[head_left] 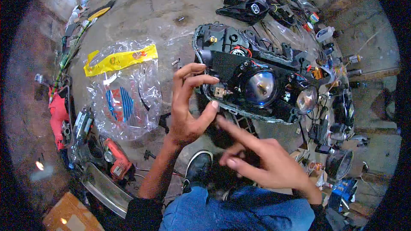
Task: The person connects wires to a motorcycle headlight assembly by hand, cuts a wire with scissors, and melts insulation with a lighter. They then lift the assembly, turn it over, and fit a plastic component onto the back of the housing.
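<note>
A black headlight housing (239, 66) with two round projector lenses lies on the concrete floor in front of me. The larger lens (260, 87) sits mid-housing, the smaller lens (306, 99) to its right. My left hand (190, 102) grips the housing's left edge, fingers curled over the rim and thumb under it. My right hand (261, 158) hovers just below the housing, index finger stretched toward its lower left edge, holding nothing visible. My shoe (199, 167) and blue-jeaned knee (239, 211) are below.
A clear plastic bag (124, 90) with a yellow label lies to the left. Red power tools (58, 115) and an orange tool (115, 156) sit at the left edge. Another black lamp part (246, 6), wires and small parts crowd the top right and right side.
</note>
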A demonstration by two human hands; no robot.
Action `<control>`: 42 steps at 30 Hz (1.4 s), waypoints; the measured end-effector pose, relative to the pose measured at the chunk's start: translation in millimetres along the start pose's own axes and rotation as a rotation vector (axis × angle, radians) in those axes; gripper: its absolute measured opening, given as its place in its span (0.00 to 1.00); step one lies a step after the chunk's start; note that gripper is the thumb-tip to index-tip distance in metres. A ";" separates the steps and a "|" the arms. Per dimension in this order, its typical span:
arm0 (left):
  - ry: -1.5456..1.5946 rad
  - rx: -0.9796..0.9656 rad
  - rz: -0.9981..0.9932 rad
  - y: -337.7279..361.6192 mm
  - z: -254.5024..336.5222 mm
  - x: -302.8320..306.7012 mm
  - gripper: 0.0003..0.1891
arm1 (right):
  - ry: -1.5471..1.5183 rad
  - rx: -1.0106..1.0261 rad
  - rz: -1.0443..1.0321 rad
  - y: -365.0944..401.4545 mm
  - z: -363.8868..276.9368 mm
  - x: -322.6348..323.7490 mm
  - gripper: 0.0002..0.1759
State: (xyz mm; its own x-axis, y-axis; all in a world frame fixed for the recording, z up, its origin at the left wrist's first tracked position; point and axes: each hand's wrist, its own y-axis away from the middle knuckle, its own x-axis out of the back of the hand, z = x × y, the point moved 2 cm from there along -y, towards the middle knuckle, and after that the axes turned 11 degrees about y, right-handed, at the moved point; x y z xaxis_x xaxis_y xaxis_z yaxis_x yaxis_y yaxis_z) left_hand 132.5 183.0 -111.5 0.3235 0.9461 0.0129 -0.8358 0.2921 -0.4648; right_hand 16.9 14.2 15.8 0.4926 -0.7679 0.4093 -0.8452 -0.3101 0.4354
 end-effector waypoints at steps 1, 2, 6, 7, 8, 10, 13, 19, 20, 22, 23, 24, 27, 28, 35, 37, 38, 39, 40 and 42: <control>0.075 0.034 0.039 0.4 0.6 0.6 0.27 | 0.039 0.068 -0.049 9.8 5.5 7.7 0.38; 0.148 0.068 0.078 0.6 1.3 1.2 0.29 | 0.079 0.137 -0.099 22.5 13.6 16.3 0.36; 0.210 0.274 0.140 0.6 3.4 4.5 0.40 | 0.010 0.167 -0.086 85.9 42.1 54.8 0.33; 0.224 0.341 0.161 -0.3 6.6 2.7 0.41 | -0.015 0.168 -0.023 107.9 55.6 64.9 0.34; 0.209 0.394 0.121 1.1 1.0 5.3 0.46 | -0.002 0.101 0.314 142.7 87.2 61.5 0.30; 0.127 0.514 0.079 -3.3 6.8 2.9 0.47 | -0.197 -0.001 0.747 169.3 110.0 61.7 0.28; 0.172 0.615 -0.003 -5.3 -1.8 -1.7 0.47 | -0.051 -0.294 1.277 149.5 133.8 76.9 0.26; 0.195 0.633 -0.016 -7.6 -0.6 -6.9 0.37 | -0.028 -0.198 1.104 95.2 173.5 82.7 0.26; 0.180 0.642 -0.032 -10.8 4.3 -6.6 0.36 | -0.089 -0.205 1.081 87.1 170.9 81.8 0.27; 0.176 0.648 -0.044 -13.1 9.0 -6.1 0.35 | -0.088 -0.171 1.024 75.0 172.8 82.8 0.28; 0.190 0.645 -0.043 -13.1 8.2 -6.8 0.34 | -0.085 -0.154 0.999 69.6 175.1 83.1 0.28; 0.204 0.641 -0.045 -13.5 7.3 -7.4 0.34 | -0.025 -0.143 1.013 65.1 177.8 83.0 0.29; 0.179 0.634 -0.035 -11.0 7.6 -10.7 0.33 | -0.085 -0.152 1.011 64.5 175.6 81.4 0.30; 0.127 0.589 -0.014 -7.8 2.8 -9.5 0.35 | -0.071 -0.142 1.018 62.4 179.7 80.3 0.30; 0.082 0.653 0.052 2.0 3.2 -14.9 0.41 | -0.109 0.011 1.084 57.5 184.9 84.1 0.33; -0.001 0.554 0.074 16.0 5.2 -16.5 0.39 | -0.091 0.013 1.048 57.6 186.7 95.1 0.38; 0.046 0.605 0.084 24.7 5.1 -17.5 0.36 | -0.098 -0.047 0.968 62.2 179.5 102.9 0.40; 0.085 0.660 0.100 32.6 5.8 -18.1 0.34 | -0.123 0.018 0.948 62.5 177.8 109.4 0.41; -0.001 0.624 0.113 40.7 6.4 -21.7 0.32 | -0.149 0.084 0.926 61.4 178.4 116.2 0.42; -0.122 0.570 0.147 57.9 8.7 -31.4 0.28 | -0.149 0.181 0.895 61.3 187.4 127.6 0.41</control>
State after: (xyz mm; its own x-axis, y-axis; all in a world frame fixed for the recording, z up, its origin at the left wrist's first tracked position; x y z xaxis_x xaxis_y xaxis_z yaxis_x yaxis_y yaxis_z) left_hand 70.1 171.5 -131.1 0.1617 0.9816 0.1019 -0.9850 0.1541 0.0780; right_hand -10.9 -207.8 -55.5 -0.3811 -0.8237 0.4199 -0.9235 0.3605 -0.1311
